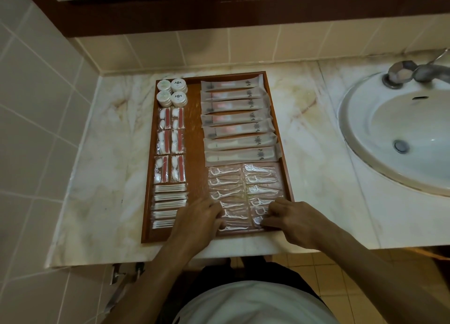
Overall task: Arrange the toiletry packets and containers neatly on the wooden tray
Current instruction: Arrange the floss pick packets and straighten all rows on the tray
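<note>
Both hands are resting on the floss pick packets (243, 194) at the wooden tray's (194, 133) near right corner: left hand (197, 222) lying flat with fingers relaxed, right hand (289, 220) seemingly pinching one packet, though blur is obscuring its fingertips

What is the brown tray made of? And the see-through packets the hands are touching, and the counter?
The tray looks like wood with a smooth reddish-brown finish; its bare middle shines a little. The floss-pick packets look like thin clear plastic: glossy, crinkled, with the white picks showing through. The counter looks like polished marble or a marble-look stone, cream with brownish veins.
</note>
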